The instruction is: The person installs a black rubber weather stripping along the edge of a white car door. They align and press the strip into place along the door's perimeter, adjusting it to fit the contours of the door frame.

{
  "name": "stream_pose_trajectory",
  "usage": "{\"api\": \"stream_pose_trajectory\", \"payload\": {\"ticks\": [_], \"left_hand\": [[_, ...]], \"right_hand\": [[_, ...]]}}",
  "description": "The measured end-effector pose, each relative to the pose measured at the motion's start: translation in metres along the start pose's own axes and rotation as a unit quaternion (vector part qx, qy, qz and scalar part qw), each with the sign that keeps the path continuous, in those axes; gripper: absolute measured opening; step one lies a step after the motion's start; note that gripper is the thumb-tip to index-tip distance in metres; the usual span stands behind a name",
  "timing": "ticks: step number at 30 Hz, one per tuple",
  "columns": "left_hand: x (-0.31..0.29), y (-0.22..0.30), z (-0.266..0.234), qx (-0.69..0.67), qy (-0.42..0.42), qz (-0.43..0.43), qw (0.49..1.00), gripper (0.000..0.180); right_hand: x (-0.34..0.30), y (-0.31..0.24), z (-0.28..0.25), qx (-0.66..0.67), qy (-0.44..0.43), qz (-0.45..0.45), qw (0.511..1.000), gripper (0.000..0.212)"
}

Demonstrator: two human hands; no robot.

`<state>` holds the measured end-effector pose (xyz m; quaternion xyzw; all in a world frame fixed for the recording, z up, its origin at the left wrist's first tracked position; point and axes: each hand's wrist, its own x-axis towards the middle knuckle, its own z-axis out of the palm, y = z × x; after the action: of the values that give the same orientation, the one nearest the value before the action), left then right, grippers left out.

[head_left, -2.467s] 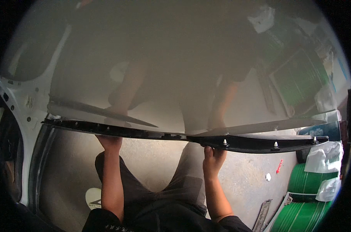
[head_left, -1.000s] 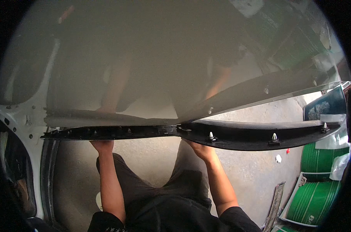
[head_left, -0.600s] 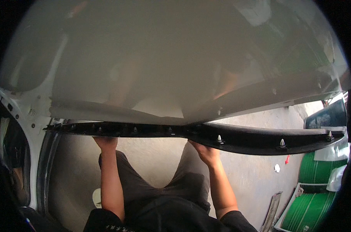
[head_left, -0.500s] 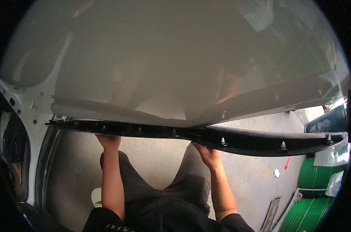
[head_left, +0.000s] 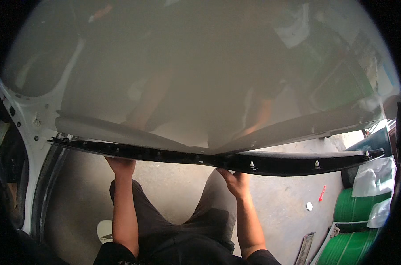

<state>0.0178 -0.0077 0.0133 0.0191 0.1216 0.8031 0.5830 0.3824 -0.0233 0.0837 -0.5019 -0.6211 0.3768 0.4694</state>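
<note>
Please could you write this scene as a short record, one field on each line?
Left hand: at black strip, fingers hidden behind it
Right hand: at same strip, thumb visible
Strip: long, curved, pale clips along it
Above: glossy grey reflective panel
Left side: pale frame with holes
Right side: green ribbed drums, whitish plastic
Floor: red object, small white scrap

R end of blk strip (head_left: 280, 166) prob. nearer panel (head_left: 200, 84)

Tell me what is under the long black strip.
Under the strip, the left hand and right hand show in part, with legs and floor lower down. Most fingers are covered, and whatever else the strip hides cannot be seen.
</note>
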Motion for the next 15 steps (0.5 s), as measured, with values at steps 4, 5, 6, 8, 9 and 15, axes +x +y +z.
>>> {"api": "stream_pose_trajectory", "payload": {"ticks": [4,5,6,8,9,15], "left_hand": [[0.001,0.003,-0.012,0.023,0.012,-0.004,1.0,0.058],[0.001,0.002,-0.013,0.026,0.021,0.0,0.999,0.059],[0.001,0.003,-0.012,0.031,0.03,0.006,0.999,0.06],[0.002,0.001,-0.009,0.022,0.007,-0.004,1.0,0.061],[0.002,0.005,-0.012,0.022,-0.002,-0.006,1.0,0.061],[0.003,0.002,-0.008,-0.016,-0.039,-0.021,0.999,0.064]], "right_hand": [[0.0,0.001,-0.002,0.022,-0.02,0.06,0.998,0.026],[-0.001,-0.001,0.0,0.021,-0.001,0.036,0.999,0.026],[-0.001,-0.001,0.0,0.023,0.003,0.031,0.999,0.026],[-0.001,0.001,0.001,0.026,0.01,0.02,0.999,0.025],[-0.002,0.004,0.003,0.034,0.012,0.019,0.999,0.026],[-0.004,0.006,0.006,0.068,0.04,0.02,0.997,0.029]]}}
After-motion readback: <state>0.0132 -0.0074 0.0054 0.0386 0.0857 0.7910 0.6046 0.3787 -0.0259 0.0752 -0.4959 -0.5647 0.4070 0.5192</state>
